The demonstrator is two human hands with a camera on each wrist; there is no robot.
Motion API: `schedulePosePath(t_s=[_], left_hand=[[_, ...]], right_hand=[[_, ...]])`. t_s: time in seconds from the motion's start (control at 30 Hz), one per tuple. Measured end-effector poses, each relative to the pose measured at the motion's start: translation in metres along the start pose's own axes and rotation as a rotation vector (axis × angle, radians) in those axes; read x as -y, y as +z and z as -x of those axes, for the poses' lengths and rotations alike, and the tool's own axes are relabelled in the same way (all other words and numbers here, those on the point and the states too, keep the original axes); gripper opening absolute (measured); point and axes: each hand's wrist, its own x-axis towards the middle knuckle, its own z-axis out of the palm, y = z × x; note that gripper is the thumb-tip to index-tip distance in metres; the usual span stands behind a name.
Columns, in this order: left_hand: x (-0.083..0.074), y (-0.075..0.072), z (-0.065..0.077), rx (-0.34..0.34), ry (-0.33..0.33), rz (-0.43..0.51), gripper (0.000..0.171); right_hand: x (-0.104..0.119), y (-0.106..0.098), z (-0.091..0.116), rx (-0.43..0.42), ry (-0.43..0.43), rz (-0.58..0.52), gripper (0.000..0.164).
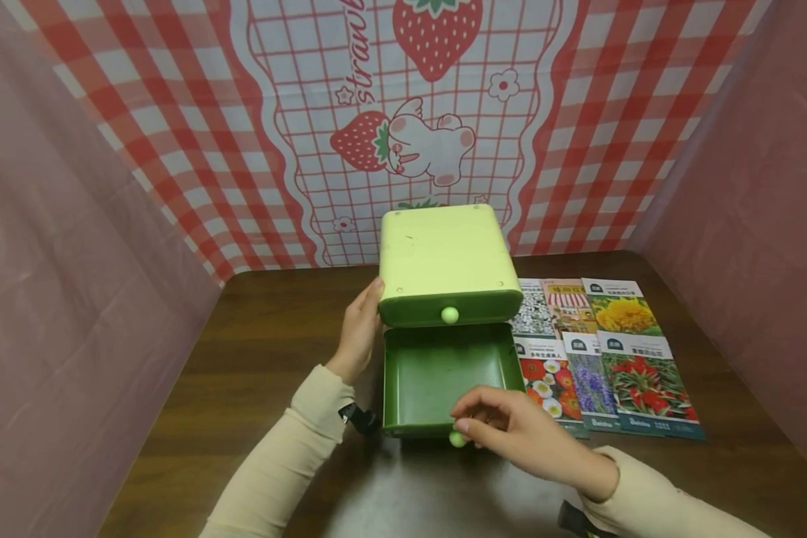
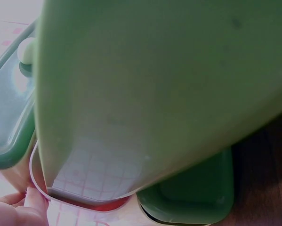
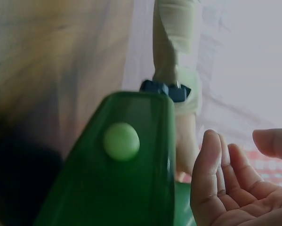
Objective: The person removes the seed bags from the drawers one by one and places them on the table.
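Observation:
A small light-green cabinet [image 1: 447, 250] with dark green drawer fronts stands on the table. Its upper drawer [image 1: 417, 310] is closed, while the drawer below [image 1: 444, 373] is pulled far out, its bare green floor showing. My left hand [image 1: 359, 332] rests against the cabinet's left side; in the left wrist view its fingers [image 2: 35, 205] touch that wall beside the pulled-out drawer. My right hand [image 1: 518, 433] is beside the pulled-out drawer's round knob [image 1: 457, 439]. In the right wrist view, thumb and loosely bent fingers stand apart, off the knob [image 3: 121, 142], holding nothing.
Several flower seed packets [image 1: 648, 381] lie in two overlapping rows right of the cabinet. Behind the wooden table [image 1: 262, 336] hangs a checked strawberry cloth [image 1: 195, 127]. Pink cloth walls [image 1: 60, 261] close off both sides. A further green drawer [image 2: 192, 188] shows in the left wrist view.

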Motion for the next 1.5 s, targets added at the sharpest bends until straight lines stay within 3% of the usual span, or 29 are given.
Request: schedulePosePath(t_s=[0.37, 0.73, 0.97, 1.17, 1.5], left_hand=[[0.0, 0.001, 0.0, -0.003, 0.001, -0.01, 0.057], [0.0, 0.001, -0.002, -0.008, 0.01, -0.016, 0.057], [0.001, 0.002, -0.001, -0.015, 0.0, -0.003, 0.056], [0.001, 0.002, -0.001, -0.02, -0.007, -0.001, 0.056], [0.0, 0.001, -0.001, -0.021, -0.009, -0.009, 0.055]], right_hand=[[-0.019, 0.026, -0.002, 0.182, 0.019, -0.02, 0.023], [-0.047, 0.033, 0.002, 0.303, 0.024, -0.117, 0.031], [-0.063, 0.036, 0.003, 0.304, 0.011, -0.184, 0.034], [-0.079, 0.034, 0.007, 0.305, 0.095, -0.283, 0.037], [-0.087, 0.035, 0.005, 0.147, 0.227, -0.316, 0.046]])
